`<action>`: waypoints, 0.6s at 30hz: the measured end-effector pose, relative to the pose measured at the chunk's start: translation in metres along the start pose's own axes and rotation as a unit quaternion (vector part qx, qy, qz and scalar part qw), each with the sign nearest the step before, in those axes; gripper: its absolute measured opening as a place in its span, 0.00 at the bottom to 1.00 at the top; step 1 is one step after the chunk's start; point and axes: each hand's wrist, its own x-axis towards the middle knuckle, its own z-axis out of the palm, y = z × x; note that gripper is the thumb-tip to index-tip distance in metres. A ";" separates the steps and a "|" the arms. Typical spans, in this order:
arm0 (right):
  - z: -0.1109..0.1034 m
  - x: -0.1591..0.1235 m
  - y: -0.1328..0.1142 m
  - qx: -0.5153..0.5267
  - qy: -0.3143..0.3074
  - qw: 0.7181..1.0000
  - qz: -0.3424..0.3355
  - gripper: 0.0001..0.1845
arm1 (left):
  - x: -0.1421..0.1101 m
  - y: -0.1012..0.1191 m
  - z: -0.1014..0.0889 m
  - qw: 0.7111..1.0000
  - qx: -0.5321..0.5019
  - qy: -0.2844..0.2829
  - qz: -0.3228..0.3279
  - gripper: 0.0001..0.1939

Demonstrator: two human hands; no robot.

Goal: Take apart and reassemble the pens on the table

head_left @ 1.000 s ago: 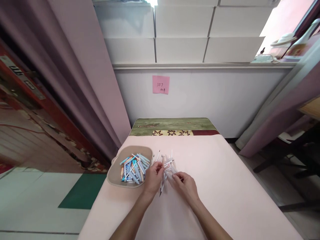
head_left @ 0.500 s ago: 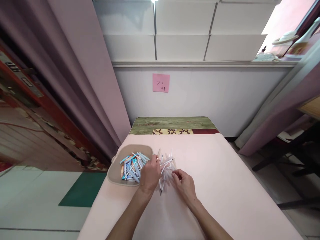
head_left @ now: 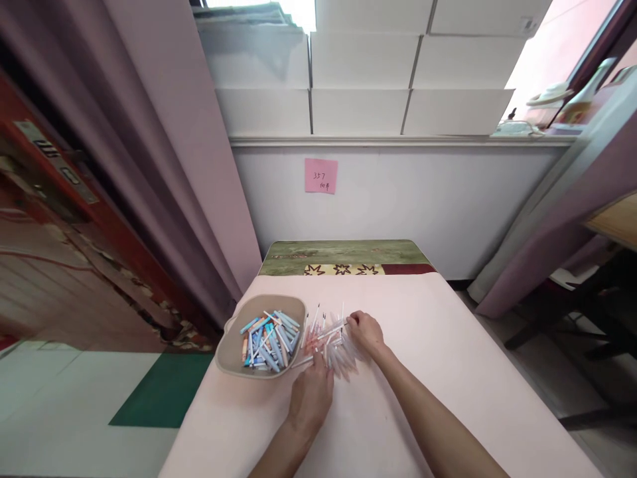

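Our left hand [head_left: 311, 393] meets the near edge, our right hand [head_left: 367, 332] the right side, of a loose pile of slim white dark-tipped sticks [head_left: 323, 335]; we cannot tell if either grips. It lies on pale pink cloth [head_left: 423, 372] beside a beige plastic tub [head_left: 229, 345] of blue and orange pens [head_left: 269, 342]. Beyond, a square pink note [head_left: 321, 176] reads "357", characters below unclear.
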 end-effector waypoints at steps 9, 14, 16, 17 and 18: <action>0.031 0.006 -0.014 0.002 -0.030 0.998 -0.051 0.13 | -0.018 -0.010 -0.001 0.995 0.080 -0.022 0.050 0.16; 0.029 0.010 0.006 0.056 -0.012 0.996 -0.065 0.17 | -0.021 -0.033 -0.009 0.952 0.103 0.188 0.218 0.17; 0.029 0.010 0.015 0.081 0.006 0.995 -0.065 0.18 | -0.025 -0.044 -0.018 0.920 0.131 0.263 0.261 0.21; 0.029 0.008 0.019 0.092 0.015 0.993 -0.066 0.18 | -0.027 -0.049 -0.024 0.906 0.146 0.292 0.268 0.22; 0.030 0.005 0.022 0.103 0.025 0.992 -0.069 0.19 | -0.029 -0.054 -0.029 0.896 0.161 0.313 0.271 0.23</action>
